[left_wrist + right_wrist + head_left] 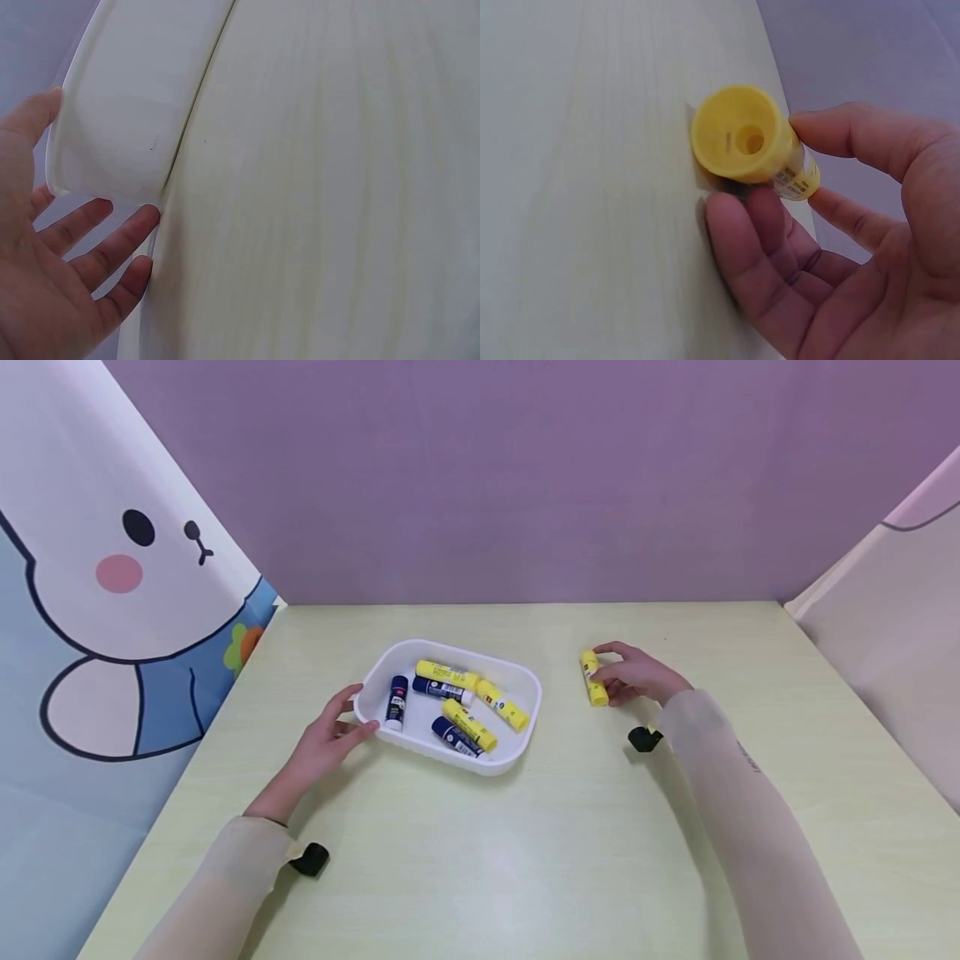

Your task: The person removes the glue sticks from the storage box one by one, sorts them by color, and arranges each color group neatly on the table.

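Nearest lie two pale long sleeves, each with a small black block at the cuff, over a light wood-grained table. Beyond the cuff, the left hand rests at the near-left corner of a shallow white tray with rounded corners; its fingers are spread and its thumb touches the rim. The right hand, well apart from the tray, pinches a slim yellow cylindrical tube between thumb and fingers, to the right of the tray (whether the tube fully rests on the table, I cannot tell). Its round yellow end, with a small hole, faces the right wrist camera.

Inside the tray lie three dark blue tubes with white ends and three yellow printed tubes. One blue tube sits by itself at the left end, while the others lie close together toward the middle and right.

Farthest back stands a plain purple cloth, flanked by a cloth with a white cartoon animal on the left and a pale cloth on the right.
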The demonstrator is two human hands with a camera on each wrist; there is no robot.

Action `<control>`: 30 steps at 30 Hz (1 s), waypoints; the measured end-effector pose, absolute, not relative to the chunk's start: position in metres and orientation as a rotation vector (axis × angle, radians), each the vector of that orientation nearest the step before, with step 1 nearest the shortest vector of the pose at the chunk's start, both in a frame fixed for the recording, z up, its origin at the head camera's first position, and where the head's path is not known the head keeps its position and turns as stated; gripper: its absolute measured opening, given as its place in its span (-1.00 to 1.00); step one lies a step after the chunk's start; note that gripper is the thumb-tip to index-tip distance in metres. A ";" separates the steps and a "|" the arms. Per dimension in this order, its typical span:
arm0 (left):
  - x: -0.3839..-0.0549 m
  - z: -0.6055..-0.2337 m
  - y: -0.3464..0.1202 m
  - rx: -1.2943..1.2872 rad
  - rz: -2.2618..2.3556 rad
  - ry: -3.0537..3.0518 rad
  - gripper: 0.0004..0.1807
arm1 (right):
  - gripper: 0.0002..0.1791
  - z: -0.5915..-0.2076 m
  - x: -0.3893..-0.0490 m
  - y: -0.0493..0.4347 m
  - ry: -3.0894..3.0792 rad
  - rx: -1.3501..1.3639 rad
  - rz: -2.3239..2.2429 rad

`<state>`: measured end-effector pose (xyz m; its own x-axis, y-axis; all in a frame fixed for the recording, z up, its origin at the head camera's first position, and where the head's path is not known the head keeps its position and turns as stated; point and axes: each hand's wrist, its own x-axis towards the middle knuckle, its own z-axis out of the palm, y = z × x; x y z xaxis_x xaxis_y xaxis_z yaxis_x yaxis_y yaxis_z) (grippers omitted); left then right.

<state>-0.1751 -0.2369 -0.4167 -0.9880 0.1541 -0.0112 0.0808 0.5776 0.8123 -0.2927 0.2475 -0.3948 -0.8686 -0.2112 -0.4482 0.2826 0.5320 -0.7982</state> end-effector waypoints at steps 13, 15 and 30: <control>-0.175 -0.416 -0.236 0.191 1.399 2.712 -0.21 | -0.18 -0.395 -0.290 0.250 2.267 0.062 -1.340; -0.175 -0.415 -0.236 0.195 1.400 2.711 -0.21 | -0.18 -0.396 -0.291 0.250 2.264 0.058 -1.345; -0.175 -0.417 -0.236 0.210 1.404 2.725 -0.23 | -0.18 -0.399 -0.290 0.256 2.217 0.068 -1.425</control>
<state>-0.1749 -0.2363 -0.4166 -0.9883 0.1526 0.0016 0.0899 0.5737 0.8141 -0.2903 0.2555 -0.3988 -0.8740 -0.2210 -0.4328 0.3020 0.4508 -0.8400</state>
